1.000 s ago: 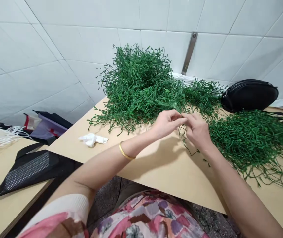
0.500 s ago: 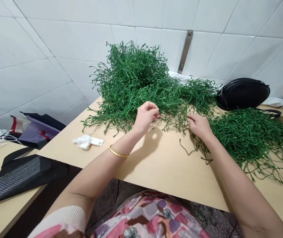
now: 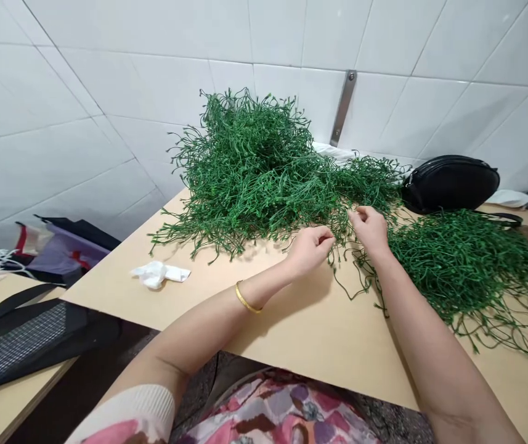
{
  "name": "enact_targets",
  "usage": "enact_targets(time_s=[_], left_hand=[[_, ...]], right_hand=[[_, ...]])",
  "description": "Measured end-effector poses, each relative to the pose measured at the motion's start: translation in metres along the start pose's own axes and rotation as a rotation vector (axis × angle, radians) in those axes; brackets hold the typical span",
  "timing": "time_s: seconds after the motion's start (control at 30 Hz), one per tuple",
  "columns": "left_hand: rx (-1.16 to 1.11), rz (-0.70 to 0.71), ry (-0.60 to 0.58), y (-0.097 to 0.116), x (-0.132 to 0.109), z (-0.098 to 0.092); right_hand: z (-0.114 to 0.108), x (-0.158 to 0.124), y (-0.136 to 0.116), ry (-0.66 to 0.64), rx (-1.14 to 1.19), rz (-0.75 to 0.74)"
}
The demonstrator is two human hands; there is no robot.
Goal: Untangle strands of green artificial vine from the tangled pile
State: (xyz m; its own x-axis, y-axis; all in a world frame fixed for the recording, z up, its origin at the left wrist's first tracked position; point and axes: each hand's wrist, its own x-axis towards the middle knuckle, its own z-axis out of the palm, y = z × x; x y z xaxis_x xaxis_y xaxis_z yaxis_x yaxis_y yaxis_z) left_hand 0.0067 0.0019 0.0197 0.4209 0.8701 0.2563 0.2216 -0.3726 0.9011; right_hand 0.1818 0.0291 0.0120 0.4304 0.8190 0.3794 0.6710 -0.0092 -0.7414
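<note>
A tall heap of green artificial sprigs (image 3: pixel 254 166) rises at the back of the light wooden table (image 3: pixel 291 320). A flatter heap of the same green sprigs (image 3: pixel 462 259) lies to the right. My left hand (image 3: pixel 308 248), with a gold bangle on its wrist, is curled and pinches a thin green sprig (image 3: pixel 337 253) near the front of the tall heap. My right hand (image 3: pixel 371 228) is just to its right, fingers bent and pinched on a green strand between the two heaps.
A crumpled white tissue (image 3: pixel 157 274) lies on the table's left part. A black bag (image 3: pixel 451 183) rests against the tiled wall at the back right. A second table at the left carries a black mesh bag (image 3: pixel 23 342) and folded cloth (image 3: pixel 60 246).
My left hand went out to the tall heap, then came back right with a sprig, close to my right hand. My right hand stayed near the gap between the heaps.
</note>
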Motion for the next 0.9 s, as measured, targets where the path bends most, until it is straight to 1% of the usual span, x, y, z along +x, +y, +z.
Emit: enact_targets(time_s=[0.03, 0.1, 0.17, 0.23, 0.3, 0.4, 0.43, 0.47, 0.53, 0.6, 0.67, 0.73, 0.77, 0.83, 0.9], left_hand=[[-0.009, -0.012, -0.006, 0.000, 0.004, 0.003], [-0.074, -0.079, 0.014, 0.001, 0.012, 0.007], [-0.168, -0.164, 0.050, 0.003, 0.021, 0.009], [-0.274, -0.213, 0.086, 0.008, 0.027, 0.009], [-0.382, -0.212, 0.122, 0.014, 0.029, 0.009], [-0.499, -0.178, 0.211, 0.019, 0.027, 0.008], [-0.511, -0.167, 0.244, 0.020, 0.025, 0.007], [-0.512, -0.159, 0.272, 0.019, 0.023, 0.007], [-0.494, -0.152, 0.305, 0.015, 0.019, 0.005], [-0.460, -0.153, 0.321, 0.009, 0.015, 0.005], [-0.419, -0.154, 0.328, 0.004, 0.010, 0.005], [-0.401, -0.160, 0.308, 0.001, 0.006, 0.005], [-0.407, -0.167, 0.288, 0.001, 0.004, 0.005], [-0.433, -0.185, 0.256, 0.003, 0.000, 0.005], [-0.443, -0.206, 0.250, 0.005, -0.002, 0.003]], right_hand=[[0.004, 0.002, -0.001, -0.028, -0.009, 0.010], [0.009, 0.003, -0.004, -0.072, -0.009, 0.004], [0.008, 0.001, -0.008, -0.097, 0.017, -0.017], [0.003, -0.006, -0.015, -0.114, 0.072, -0.064], [-0.002, -0.016, -0.023, -0.123, 0.143, -0.171], [-0.009, -0.032, -0.036, -0.147, 0.216, -0.360], [-0.010, -0.036, -0.039, -0.180, 0.246, -0.380], [-0.010, -0.039, -0.041, -0.227, 0.295, -0.371], [-0.010, -0.041, -0.043, -0.350, 0.450, -0.279], [-0.007, -0.040, -0.042, -0.453, 0.640, -0.100], [-0.003, -0.038, -0.041, -0.477, 0.753, 0.118], [0.002, -0.037, -0.041, -0.477, 0.776, 0.307], [0.004, -0.037, -0.042, -0.485, 0.777, 0.371], [0.009, -0.039, -0.045, -0.548, 0.806, 0.438], [0.012, -0.040, -0.047, -0.627, 0.845, 0.444]])
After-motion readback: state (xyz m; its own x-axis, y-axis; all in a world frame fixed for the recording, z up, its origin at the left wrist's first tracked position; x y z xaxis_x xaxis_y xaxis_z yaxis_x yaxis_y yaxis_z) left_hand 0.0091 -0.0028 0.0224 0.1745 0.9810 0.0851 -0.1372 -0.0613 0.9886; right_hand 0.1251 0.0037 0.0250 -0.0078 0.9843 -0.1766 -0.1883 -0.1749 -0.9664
